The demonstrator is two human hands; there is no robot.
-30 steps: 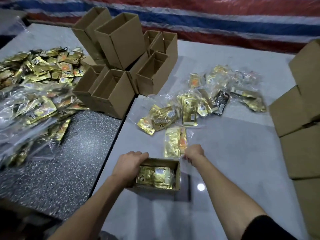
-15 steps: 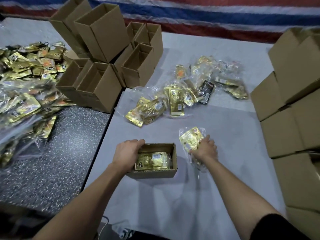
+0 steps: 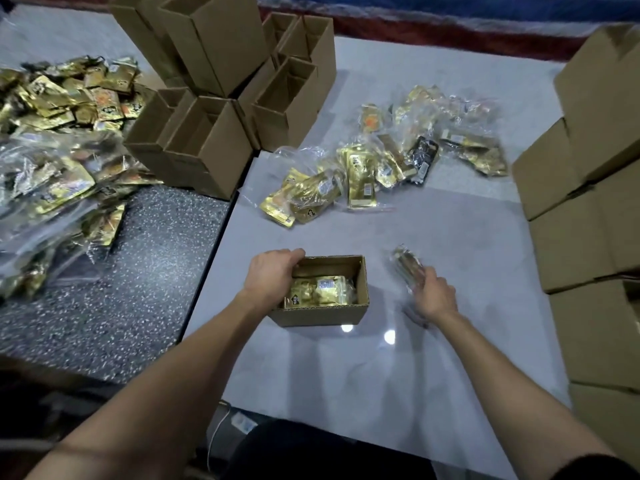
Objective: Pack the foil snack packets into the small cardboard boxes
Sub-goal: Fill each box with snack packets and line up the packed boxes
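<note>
A small open cardboard box [image 3: 322, 314] stands on the grey table in front of me, with gold foil packets [image 3: 320, 291] lying inside. My left hand [image 3: 272, 275] grips the box's left wall, fingers over its rim. My right hand [image 3: 434, 296] is to the right of the box, closed on a bagged foil packet [image 3: 407, 266] that is blurred and held edge-on above the table. More bagged gold packets [image 3: 360, 178] lie loose further back on the table.
Empty open boxes [image 3: 207, 147] are stacked at the back left. A large heap of gold packets [image 3: 59, 133] covers the speckled dark table on the left. Closed cardboard cartons [image 3: 588, 209] are piled along the right edge.
My right hand picked a bagged packet off the table and has lifted and turned it beside the box. The left hand stays on the box.
</note>
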